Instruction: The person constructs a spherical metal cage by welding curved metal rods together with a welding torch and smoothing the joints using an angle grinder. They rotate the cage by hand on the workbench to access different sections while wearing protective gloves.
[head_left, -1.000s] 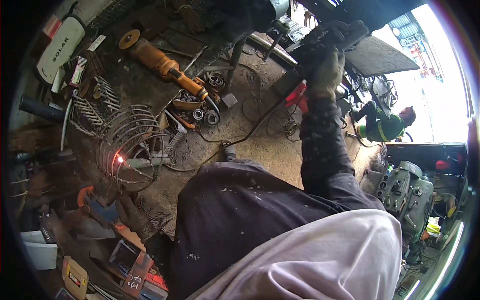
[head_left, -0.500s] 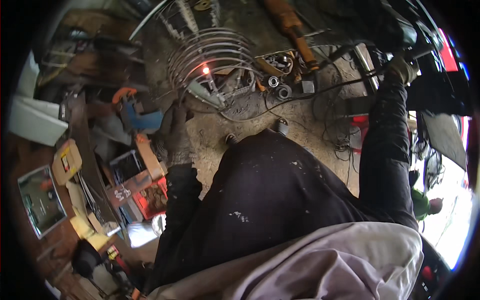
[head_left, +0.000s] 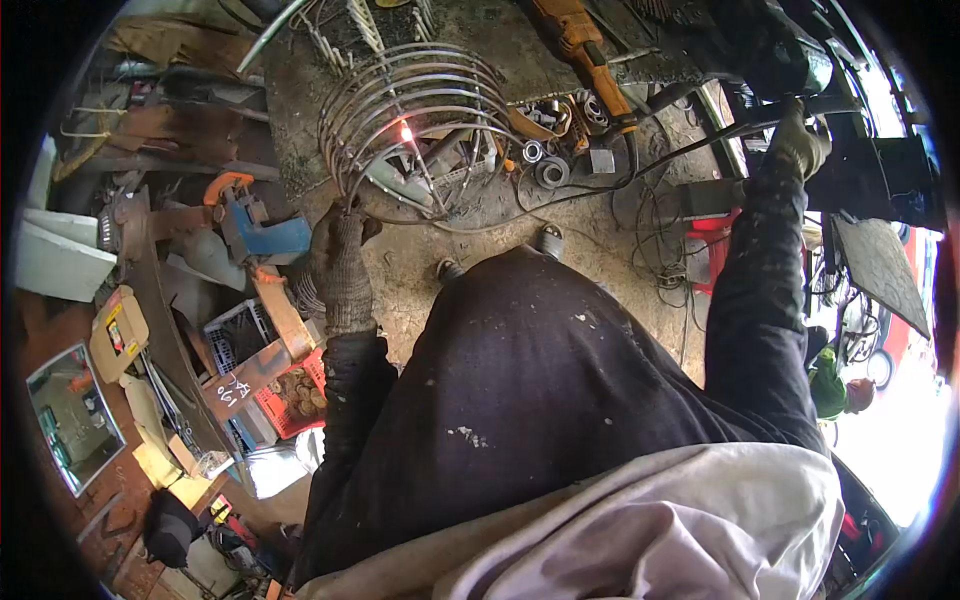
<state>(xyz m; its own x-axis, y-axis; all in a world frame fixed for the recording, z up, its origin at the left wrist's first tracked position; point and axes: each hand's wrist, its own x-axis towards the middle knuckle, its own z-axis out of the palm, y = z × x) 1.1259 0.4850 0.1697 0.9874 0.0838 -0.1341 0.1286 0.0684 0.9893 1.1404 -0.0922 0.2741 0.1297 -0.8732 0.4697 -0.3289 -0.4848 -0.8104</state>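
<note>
A metal coil [head_left: 425, 97] of several round rings stands just beyond my legs, with a bright reddish glow at one spot. My left hand [head_left: 343, 262], in a grey knitted glove, is closed on the coil's near left end. Out at the far right, my right hand [head_left: 803, 148], in a pale glove, closes around a dark bar [head_left: 838, 104]; its fingertips are partly hidden. Behind the coil's rings lies a grey-green metal piece [head_left: 398, 180].
An orange power tool [head_left: 583, 50] lies beyond the coil, near metal rings [head_left: 551, 172] and a small square block [head_left: 602, 161]. Loose cables [head_left: 660, 250] trail over the floor. On the left are a blue clamp-like tool [head_left: 270, 235] and a red crate [head_left: 292, 400]. Another person [head_left: 830, 385] is far right.
The whole view has shifted slightly left and up, and it is sharper. Both hands keep their grips, with little movement relative to the coil and bar.
</note>
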